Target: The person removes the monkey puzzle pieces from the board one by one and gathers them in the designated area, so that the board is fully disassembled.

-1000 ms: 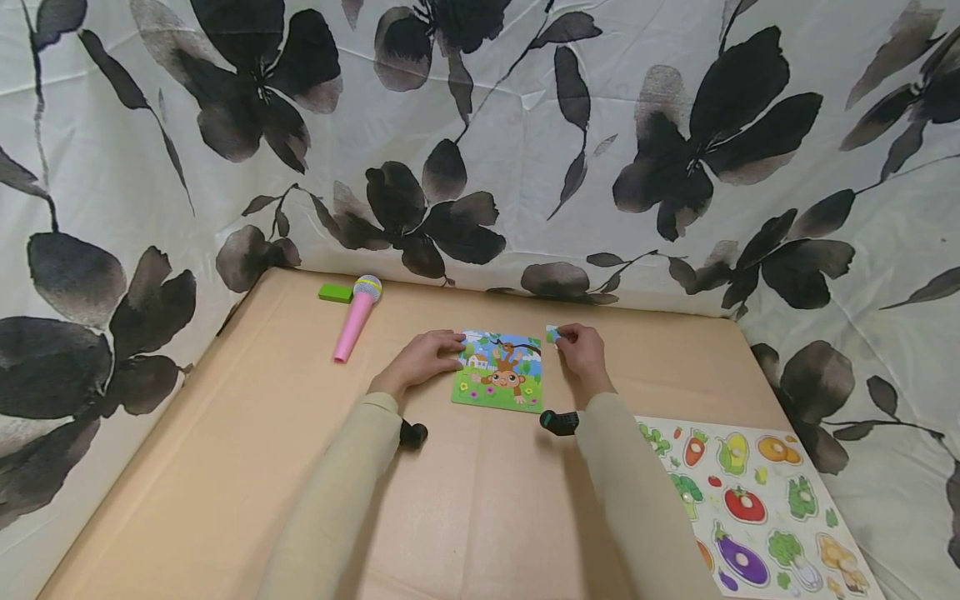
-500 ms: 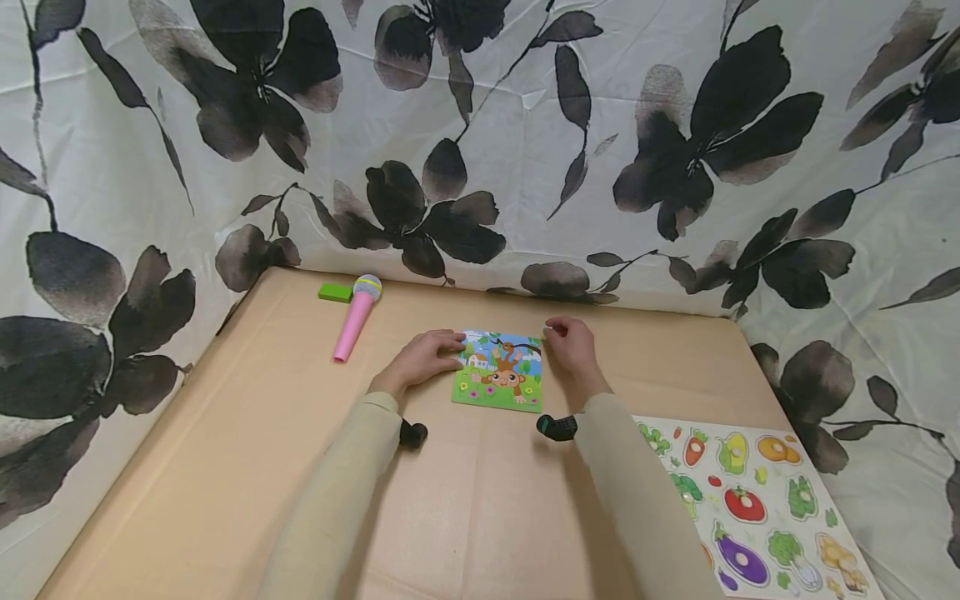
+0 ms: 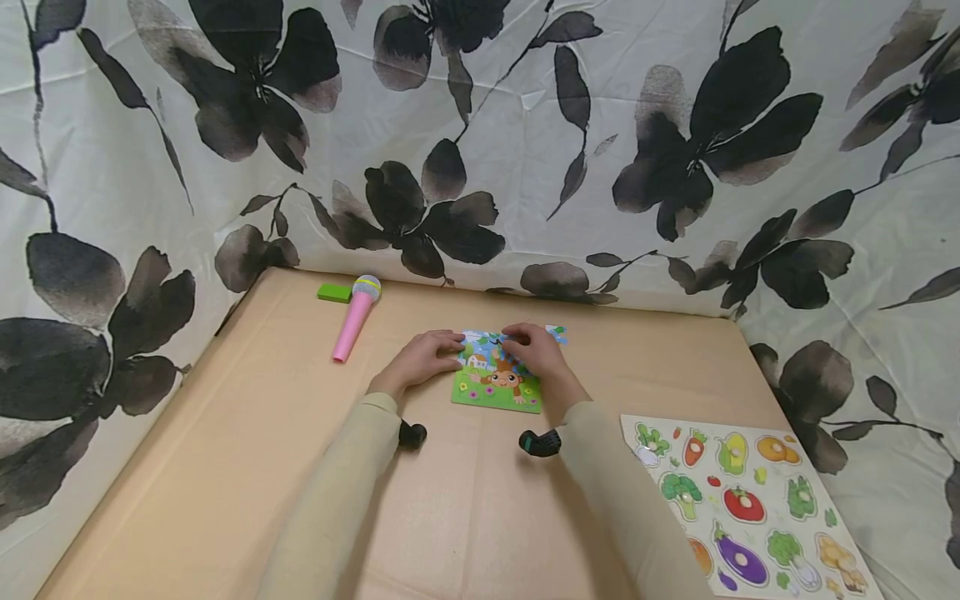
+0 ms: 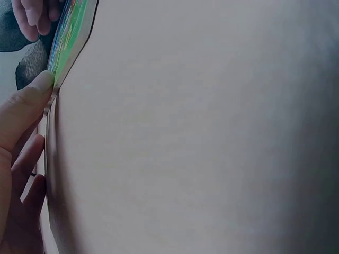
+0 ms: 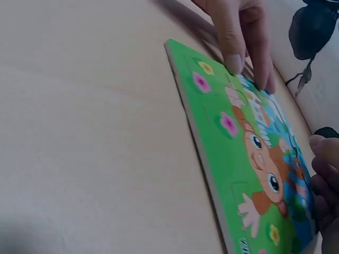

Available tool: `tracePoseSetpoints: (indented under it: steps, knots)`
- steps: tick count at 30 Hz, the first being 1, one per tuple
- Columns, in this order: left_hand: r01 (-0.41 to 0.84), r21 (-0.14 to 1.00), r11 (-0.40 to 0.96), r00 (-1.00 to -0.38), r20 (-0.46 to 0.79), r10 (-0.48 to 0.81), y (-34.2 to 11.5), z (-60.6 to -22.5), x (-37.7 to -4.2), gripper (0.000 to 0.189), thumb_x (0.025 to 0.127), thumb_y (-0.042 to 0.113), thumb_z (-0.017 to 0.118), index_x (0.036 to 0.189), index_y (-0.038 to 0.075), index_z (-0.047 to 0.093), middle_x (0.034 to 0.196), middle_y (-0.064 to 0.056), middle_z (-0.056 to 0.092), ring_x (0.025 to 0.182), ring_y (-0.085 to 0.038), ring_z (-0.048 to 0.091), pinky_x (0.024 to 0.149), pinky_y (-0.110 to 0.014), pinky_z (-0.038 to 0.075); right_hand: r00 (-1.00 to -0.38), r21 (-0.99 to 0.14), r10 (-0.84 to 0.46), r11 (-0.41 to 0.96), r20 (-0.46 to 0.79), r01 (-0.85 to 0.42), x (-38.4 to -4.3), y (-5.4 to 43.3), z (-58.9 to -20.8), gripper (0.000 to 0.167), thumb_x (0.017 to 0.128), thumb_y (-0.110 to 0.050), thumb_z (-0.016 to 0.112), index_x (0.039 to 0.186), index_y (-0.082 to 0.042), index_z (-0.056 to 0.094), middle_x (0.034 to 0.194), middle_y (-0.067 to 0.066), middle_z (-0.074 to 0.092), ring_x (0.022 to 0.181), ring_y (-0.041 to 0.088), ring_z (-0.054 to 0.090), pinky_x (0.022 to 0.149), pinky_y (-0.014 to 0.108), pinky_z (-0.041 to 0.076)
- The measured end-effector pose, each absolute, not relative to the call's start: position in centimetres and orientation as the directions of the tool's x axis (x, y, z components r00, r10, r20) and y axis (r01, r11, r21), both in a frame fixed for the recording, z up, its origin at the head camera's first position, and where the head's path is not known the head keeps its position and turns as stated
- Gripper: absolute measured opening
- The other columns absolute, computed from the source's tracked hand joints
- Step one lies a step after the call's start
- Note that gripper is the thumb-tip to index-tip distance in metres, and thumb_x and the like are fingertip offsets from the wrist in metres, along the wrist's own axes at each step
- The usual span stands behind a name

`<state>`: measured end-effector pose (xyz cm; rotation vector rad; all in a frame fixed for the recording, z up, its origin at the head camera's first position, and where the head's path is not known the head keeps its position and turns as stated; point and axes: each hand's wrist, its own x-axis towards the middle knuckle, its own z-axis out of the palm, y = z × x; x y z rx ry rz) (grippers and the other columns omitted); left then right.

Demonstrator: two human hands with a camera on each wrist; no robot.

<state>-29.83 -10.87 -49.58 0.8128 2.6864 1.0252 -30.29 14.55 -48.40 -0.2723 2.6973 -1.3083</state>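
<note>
Nearest, two pale sleeves (image 3: 330,500) reach out over the tan worktop (image 3: 187,483), and a white vegetable board (image 3: 776,508), printed with a tomato, an aubergine and other produce, lies beside the right sleeve. A black wrist device sits at each cuff, the left one (image 3: 412,435) and the right one (image 3: 540,443). Farther out, between the hands, the monkey puzzle (image 3: 495,396) lies flat, its green lower strip with pink and yellow flowers facing the person and its blue part beyond. The left hand (image 3: 427,358) rests at the puzzle's left edge, its grip spread, thumb and fingers touching along that side. The right hand (image 3: 540,350) is over the upper right part, fingers bent and thumb close to them; whether its grip pinches anything, I cannot tell. A small blue piece (image 3: 558,333) lies apart from the puzzle, just beyond the right hand. Farther left are a pink toy microphone (image 3: 356,321) and, just beside its head, a green block (image 3: 333,292). Behind everything hangs a white cloth (image 3: 517,125) with dark flowers.
</note>
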Motion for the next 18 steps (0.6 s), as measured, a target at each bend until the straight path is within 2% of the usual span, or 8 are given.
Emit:
tracePoseSetpoints:
  steps: [2,4,8,11,18]
  knots:
    - [0.430,0.657,0.619,-0.843,0.047,0.536,-10.9,-49.5,-29.8,0.042,0.091,0.022,0.070,0.128,0.003,0.064,0.144,-0.007,0.051,0.140,-0.027,0.038,0.117,-0.045,0.026,-0.972,-0.781,-0.235,0.612,-0.030,-0.124,-30.3,14.1,-48.7,0.031,0.096,-0.018,0.064,0.125,-0.006,0.066,0.117,0.012,0.063,0.098,0.027,0.061,0.089,0.042,0.050]
    - [0.425,0.659,0.620,-0.845,0.043,0.533,-10.9,-49.5,-29.8,0.042,0.091,0.022,0.070,0.129,0.003,0.064,0.145,-0.007,0.051,0.140,-0.027,0.037,0.117,-0.045,0.026,-0.969,-0.759,-0.246,0.633,-0.015,-0.149,-30.3,13.7,-49.0,0.031,0.095,-0.019,0.065,0.123,-0.007,0.068,0.122,0.012,0.061,0.106,0.028,0.058,0.095,0.044,0.048]
    - [0.415,0.666,0.620,-0.848,0.037,0.528,-10.9,-49.4,-29.7,0.042,0.092,0.022,0.070,0.128,0.003,0.064,0.145,-0.006,0.051,0.140,-0.026,0.037,0.117,-0.044,0.026,-0.970,-0.682,-0.243,0.713,-0.027,-0.160,-29.9,12.9,-49.1,0.031,0.094,-0.024,0.066,0.123,-0.014,0.069,0.134,0.014,0.052,0.125,0.033,0.042,0.108,0.051,0.032]
    - [0.417,0.667,0.617,-0.848,0.042,0.528,-10.9,-49.4,-29.8,0.041,0.091,0.022,0.070,0.128,0.003,0.065,0.144,-0.006,0.052,0.140,-0.026,0.037,0.117,-0.044,0.026,-0.972,-0.626,-0.226,0.767,-0.059,-0.141,-29.6,12.5,-48.9,0.032,0.094,-0.029,0.066,0.124,-0.019,0.069,0.137,0.015,0.044,0.127,0.037,0.035,0.107,0.056,0.027]
    - [0.418,0.670,0.613,-0.848,0.046,0.528,-10.8,-49.6,-29.8,0.041,0.091,0.022,0.070,0.127,0.003,0.065,0.144,-0.007,0.052,0.139,-0.027,0.038,0.117,-0.045,0.026,-0.970,-0.579,-0.223,0.805,-0.093,-0.129,-29.4,12.1,-48.4,0.030,0.094,-0.031,0.066,0.123,-0.023,0.069,0.139,0.015,0.042,0.126,0.037,0.035,0.104,0.056,0.029]
